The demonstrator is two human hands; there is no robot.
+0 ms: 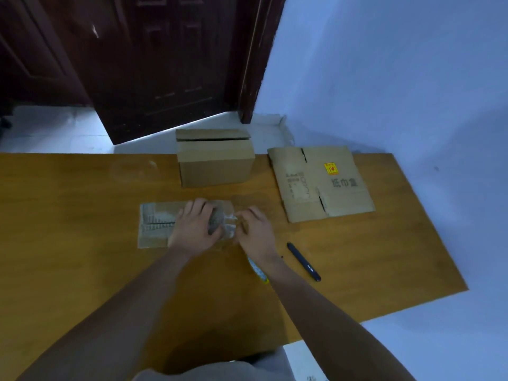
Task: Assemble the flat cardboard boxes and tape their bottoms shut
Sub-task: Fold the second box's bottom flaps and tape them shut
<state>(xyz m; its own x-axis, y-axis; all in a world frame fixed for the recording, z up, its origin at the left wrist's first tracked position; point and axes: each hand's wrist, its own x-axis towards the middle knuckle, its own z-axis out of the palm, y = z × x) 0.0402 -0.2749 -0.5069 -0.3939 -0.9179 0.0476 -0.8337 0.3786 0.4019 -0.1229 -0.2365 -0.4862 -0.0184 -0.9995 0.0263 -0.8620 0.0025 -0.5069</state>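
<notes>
Seen from above: wooden table (pixel 82 270), two bare forearms reaching forward to its middle. Left hand (pixel 192 229) curled around a roll of clear tape (pixel 217 222), held over a small flat box (pixel 156 224) already striped with old tape. Right hand (pixel 254 229) just beside the roll, fingertips pinching what looks like the loose tape end, though too blurred to be sure. Farther back, an assembled box (pixel 215 166) standing upright, top flap slightly ajar. To the right, a larger flattened box (pixel 321 182) with a yellow sticker, lying untouched. Near the right forearm, a black pen (pixel 303 261); under that forearm, part of a yellow-and-white object (pixel 258 270), unidentifiable. Likely step: drawing out a strip for sealing. Next move probably needs a steady pull while anchoring the roll.
</notes>
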